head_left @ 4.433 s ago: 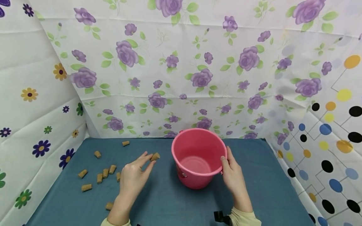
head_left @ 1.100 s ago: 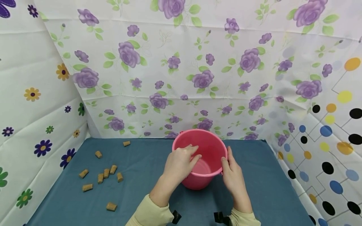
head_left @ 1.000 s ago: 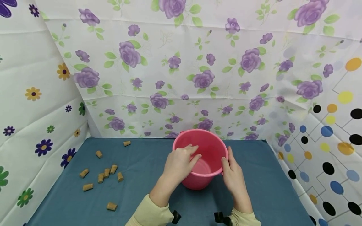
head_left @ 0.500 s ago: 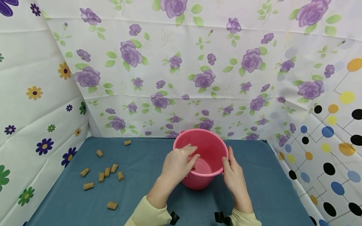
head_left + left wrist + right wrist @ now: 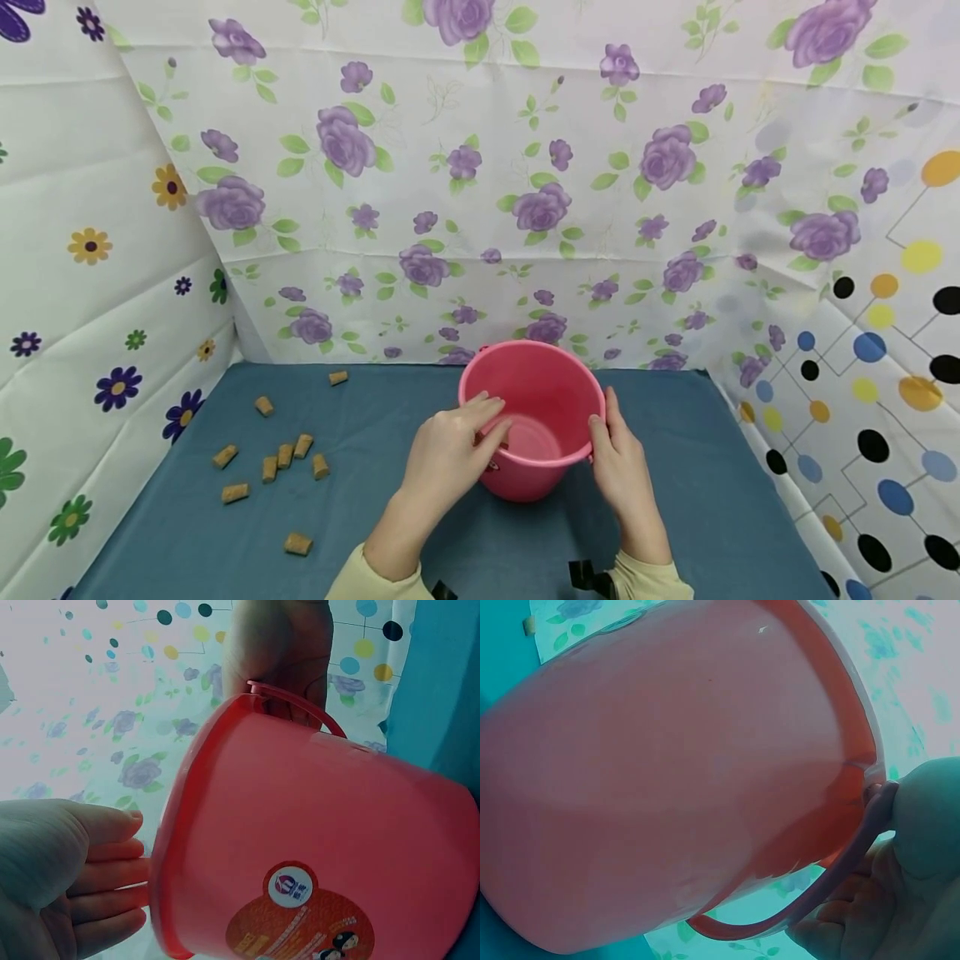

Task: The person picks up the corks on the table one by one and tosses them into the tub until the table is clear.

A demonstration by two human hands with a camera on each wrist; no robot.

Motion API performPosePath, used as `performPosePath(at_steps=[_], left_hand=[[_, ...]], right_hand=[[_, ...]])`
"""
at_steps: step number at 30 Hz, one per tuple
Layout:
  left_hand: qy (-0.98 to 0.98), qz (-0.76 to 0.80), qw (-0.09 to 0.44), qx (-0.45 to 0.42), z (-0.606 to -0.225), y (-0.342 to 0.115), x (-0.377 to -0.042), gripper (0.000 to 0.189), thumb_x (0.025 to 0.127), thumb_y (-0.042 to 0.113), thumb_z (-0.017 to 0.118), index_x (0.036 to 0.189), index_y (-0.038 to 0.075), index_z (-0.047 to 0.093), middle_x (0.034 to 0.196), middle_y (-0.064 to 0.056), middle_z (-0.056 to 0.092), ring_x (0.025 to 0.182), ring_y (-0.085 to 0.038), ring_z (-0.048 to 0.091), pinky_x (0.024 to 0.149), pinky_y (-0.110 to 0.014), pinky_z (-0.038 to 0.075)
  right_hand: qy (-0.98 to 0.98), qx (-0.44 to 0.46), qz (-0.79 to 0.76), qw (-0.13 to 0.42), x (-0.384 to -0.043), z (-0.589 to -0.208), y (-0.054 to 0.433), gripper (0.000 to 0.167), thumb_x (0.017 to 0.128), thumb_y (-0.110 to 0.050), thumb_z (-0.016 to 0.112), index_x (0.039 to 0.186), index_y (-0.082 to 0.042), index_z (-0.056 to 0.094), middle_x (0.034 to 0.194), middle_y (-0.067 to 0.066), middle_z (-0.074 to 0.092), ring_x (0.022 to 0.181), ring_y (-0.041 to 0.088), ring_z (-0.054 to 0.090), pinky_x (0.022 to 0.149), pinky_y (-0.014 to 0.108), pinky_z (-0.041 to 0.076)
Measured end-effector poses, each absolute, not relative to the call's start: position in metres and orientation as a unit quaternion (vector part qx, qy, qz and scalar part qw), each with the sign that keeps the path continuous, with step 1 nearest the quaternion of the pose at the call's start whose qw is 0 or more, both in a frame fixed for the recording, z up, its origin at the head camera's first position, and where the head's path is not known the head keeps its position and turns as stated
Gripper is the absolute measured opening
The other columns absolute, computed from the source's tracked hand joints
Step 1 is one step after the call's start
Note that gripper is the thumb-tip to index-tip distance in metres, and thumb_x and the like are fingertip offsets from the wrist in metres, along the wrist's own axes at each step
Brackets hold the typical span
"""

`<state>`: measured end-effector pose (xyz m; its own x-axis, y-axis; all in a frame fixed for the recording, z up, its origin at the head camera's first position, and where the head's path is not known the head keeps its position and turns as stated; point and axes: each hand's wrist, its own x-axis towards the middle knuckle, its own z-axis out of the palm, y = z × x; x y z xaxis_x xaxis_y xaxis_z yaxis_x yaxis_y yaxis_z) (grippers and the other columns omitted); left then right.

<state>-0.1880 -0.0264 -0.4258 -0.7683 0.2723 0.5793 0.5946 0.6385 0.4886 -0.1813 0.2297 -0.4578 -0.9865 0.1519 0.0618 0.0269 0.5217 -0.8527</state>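
A pink bucket stands upright on the blue cloth, its mouth facing up. My right hand grips it at the right side, thumb on the rim and fingers behind, by the handle's joint. My left hand is at the left front of the rim. In the left wrist view its fingers are extended towards the mouth, with nothing seen between them. A small brown piece, mostly hidden by the left thumb, shows inside the bucket. Several corks lie left, the nearest cork towards the front.
A loose group of corks lies left of the bucket, with another cork at the back edge. Patterned sheets wall in the blue cloth at the back and both sides.
The left hand pinched a cork left of the bucket, then reached over the mouth without it in view, and has now drawn back slightly left. The right hand has stayed on the bucket.
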Motion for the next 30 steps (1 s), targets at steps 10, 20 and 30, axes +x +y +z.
performPosePath(at_steps=[10, 20, 30], left_hand=[[-0.873, -0.366, 0.226, -0.231, -0.433, -0.046, -0.170, 0.040, 0.090, 0.025, 0.090, 0.127, 0.013, 0.081, 0.123, -0.004, 0.078, 0.123, -0.020, 0.071, 0.087, -0.037, 0.063], [-0.888, -0.326, 0.220, -0.239, -0.449, -0.089, -0.160, 0.034, 0.094, 0.022, 0.087, 0.126, 0.012, 0.082, 0.123, -0.002, 0.078, 0.122, -0.015, 0.071, 0.053, -0.023, 0.054], [-0.932, -0.305, 0.115, -0.159, -0.478, -0.150, -0.140, 0.033, 0.096, 0.025, 0.084, 0.128, 0.017, 0.081, 0.129, -0.008, 0.076, 0.087, -0.012, 0.078, 0.049, -0.022, 0.048]], right_hand=[[-0.867, -0.056, 0.492, 0.058, -0.183, -0.458, 0.233, 0.065, 0.118, -0.036, 0.041, 0.174, -0.019, 0.012, 0.175, 0.013, 0.028, 0.142, 0.036, 0.052, 0.103, 0.054, 0.055], [-0.866, -0.057, 0.493, 0.057, -0.184, -0.459, 0.232, 0.065, 0.118, -0.036, 0.041, 0.174, -0.020, 0.012, 0.173, 0.013, 0.031, 0.133, 0.034, 0.058, 0.096, 0.047, 0.056], [-0.866, -0.058, 0.492, 0.062, -0.184, -0.460, 0.230, 0.064, 0.117, -0.034, 0.042, 0.174, -0.019, 0.014, 0.163, 0.016, 0.047, 0.109, 0.031, 0.062, 0.083, 0.036, 0.052]])
